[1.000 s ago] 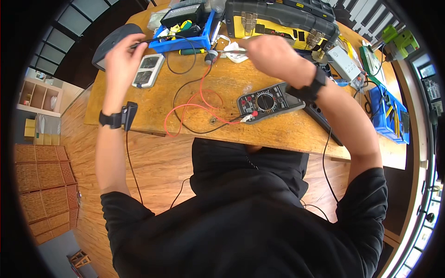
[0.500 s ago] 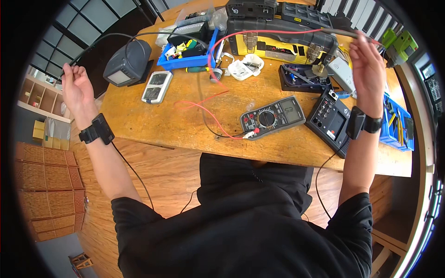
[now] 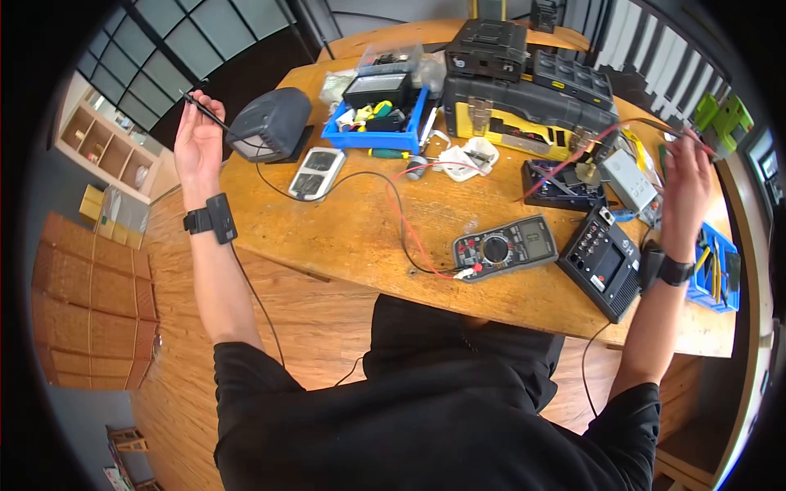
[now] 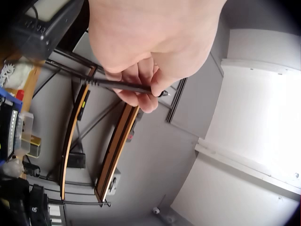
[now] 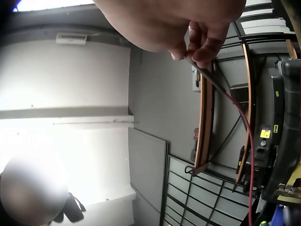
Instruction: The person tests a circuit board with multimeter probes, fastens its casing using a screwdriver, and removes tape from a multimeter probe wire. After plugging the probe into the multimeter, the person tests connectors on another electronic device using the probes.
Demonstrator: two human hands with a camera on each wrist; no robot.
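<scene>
Over the table's left side, my raised left hand pinches a black test probe between thumb and fingers. Its metal tip pokes out past the thumb in the left wrist view. On the far right, my right hand holds up the other test probe, dark-bodied with a red lead trailing from it. Both leads run down to the multimeter, which lies face up near the table's front edge. A black lead sags across the tabletop from the left hand.
A black device with a screen lies right of the multimeter. Behind stand a blue bin of tools, a black-and-yellow toolbox and a small grey monitor. A white case and a screwdriver lie on the wooden table.
My right hand has swung from mid-table to the far right, drawing the red lead with it. My left hand went outward, then rose. The head view has shifted, showing more of the table's back.
</scene>
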